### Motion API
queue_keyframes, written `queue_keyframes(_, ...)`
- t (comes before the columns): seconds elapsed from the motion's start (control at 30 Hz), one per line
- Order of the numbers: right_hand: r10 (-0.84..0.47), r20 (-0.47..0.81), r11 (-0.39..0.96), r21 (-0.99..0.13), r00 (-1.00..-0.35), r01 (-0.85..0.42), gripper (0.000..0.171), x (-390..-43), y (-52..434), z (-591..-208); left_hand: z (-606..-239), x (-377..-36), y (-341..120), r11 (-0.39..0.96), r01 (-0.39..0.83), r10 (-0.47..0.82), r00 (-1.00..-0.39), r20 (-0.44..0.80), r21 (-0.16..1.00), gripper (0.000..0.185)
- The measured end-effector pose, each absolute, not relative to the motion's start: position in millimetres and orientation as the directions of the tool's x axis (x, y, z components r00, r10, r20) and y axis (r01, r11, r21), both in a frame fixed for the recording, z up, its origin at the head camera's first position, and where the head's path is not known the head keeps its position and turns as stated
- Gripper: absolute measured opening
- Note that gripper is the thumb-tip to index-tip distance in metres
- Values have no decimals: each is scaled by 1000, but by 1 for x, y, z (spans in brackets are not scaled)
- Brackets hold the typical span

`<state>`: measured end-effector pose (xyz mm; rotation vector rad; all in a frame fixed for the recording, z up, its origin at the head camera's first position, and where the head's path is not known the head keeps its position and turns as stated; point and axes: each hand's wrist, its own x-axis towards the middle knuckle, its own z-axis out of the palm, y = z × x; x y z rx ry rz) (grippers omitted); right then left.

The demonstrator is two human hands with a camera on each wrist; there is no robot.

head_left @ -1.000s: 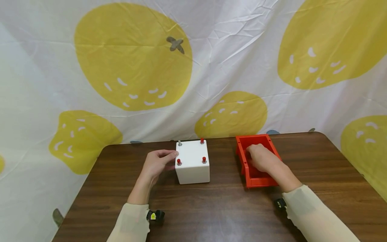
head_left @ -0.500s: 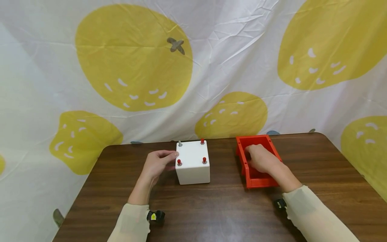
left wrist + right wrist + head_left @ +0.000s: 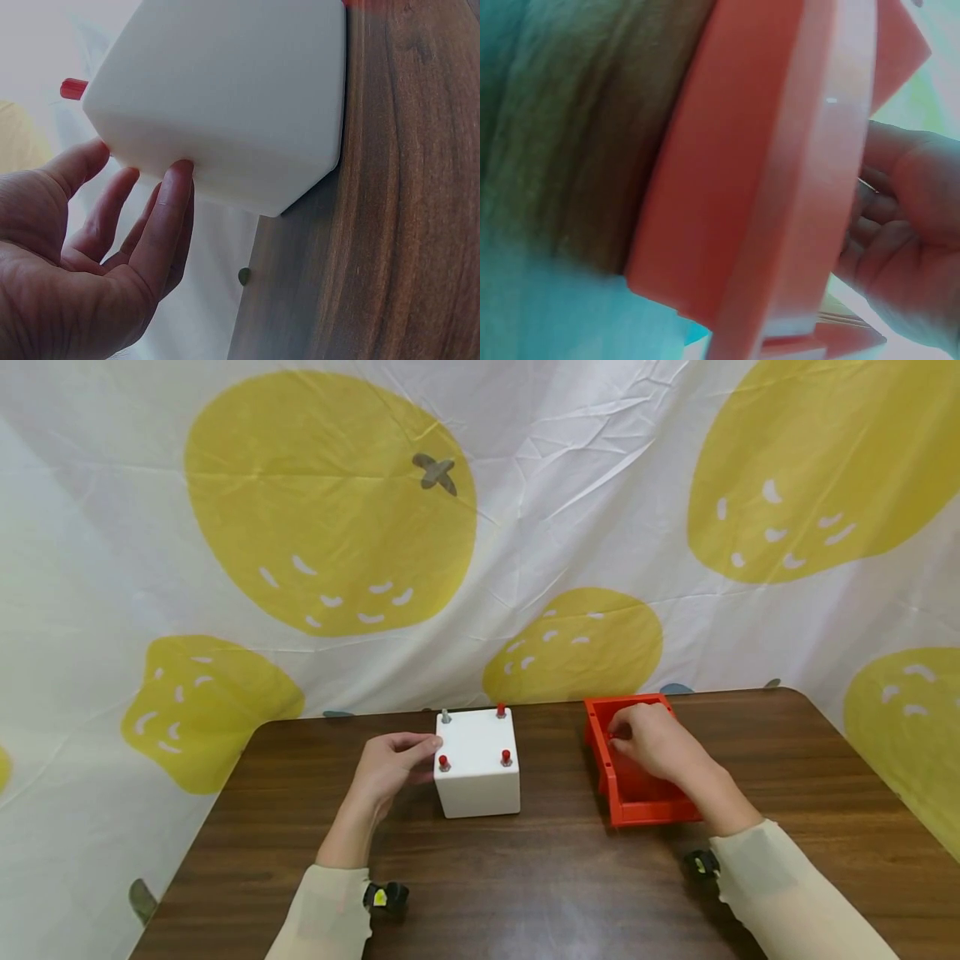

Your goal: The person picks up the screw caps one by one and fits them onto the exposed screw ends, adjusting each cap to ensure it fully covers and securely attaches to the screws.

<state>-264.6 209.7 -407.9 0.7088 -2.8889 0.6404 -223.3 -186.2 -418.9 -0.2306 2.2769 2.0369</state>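
Note:
A white box (image 3: 477, 747) stands on the table with a bolt at each top corner. Red caps sit on three of them, while the back left bolt (image 3: 446, 716) is bare metal. My left hand (image 3: 390, 766) touches the box's left side with its fingertips, the thumb at the top edge; the left wrist view shows these fingers (image 3: 171, 214) extended against the white wall. Inside the red bin (image 3: 651, 812), to the right, is my right hand (image 3: 654, 742). Its thumb and forefinger pinch a small red cap (image 3: 611, 737), mostly covered. In the right wrist view the bin wall hides those fingertips.
The brown wooden table (image 3: 525, 877) carries both box and bin, with a gap of bare wood between them. Behind it hangs a white cloth (image 3: 540, 527) printed with yellow fruit. Dark wrist cameras sit at both sleeves.
My right hand has risen a little inside the bin and shifted slightly right, and a bit of red now shows at its fingertips. The left hand and the box have stayed put.

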Motion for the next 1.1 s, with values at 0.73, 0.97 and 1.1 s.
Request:
queue_keyframes(0.73, -260, 282, 708, -595, -923, -381, 13, -258, 206, -390, -420, -224, -187, 64, -160, -51, -986, -157, 985, 27)
queue_keyframes(0.97, -253, 277, 674, -637, -927, -375, 18, -256, 204, -386, -420, -225, -187, 64, -153, -51, -987, -150, 986, 29)
queue_keyframes(1.1, -249, 270, 652, -663, -930, -367, 21, -255, 203, -385, -421, -225, -186, 73, -153, -56, -987, -149, 986, 30)
